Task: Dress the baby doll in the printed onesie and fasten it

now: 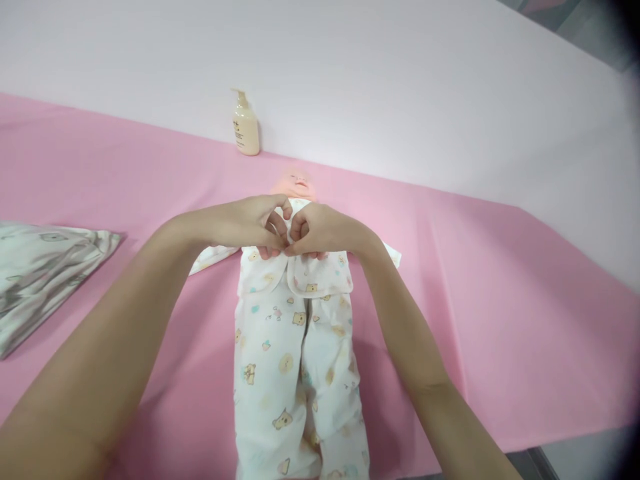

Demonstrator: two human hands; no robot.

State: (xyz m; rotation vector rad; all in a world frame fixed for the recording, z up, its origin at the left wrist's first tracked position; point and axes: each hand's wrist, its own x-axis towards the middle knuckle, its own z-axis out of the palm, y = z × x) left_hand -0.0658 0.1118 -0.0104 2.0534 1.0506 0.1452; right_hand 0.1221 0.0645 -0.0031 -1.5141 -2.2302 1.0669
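White printed top [323, 273], just beneath left hand [257, 220] and right hand [327, 229], both pinching its front

No wording can be read for certain. The only lettering in sight stands on the cream pump bottle [250, 130], upright at the far edge of the pink cloth [500, 300]. Its dark print [237, 130] sits toward the left of the side that shows: a short, bolder mark on top, with smaller, finer lines stacked beneath it. All of it is too small and blurred to make out as letters, a brand or numbers.
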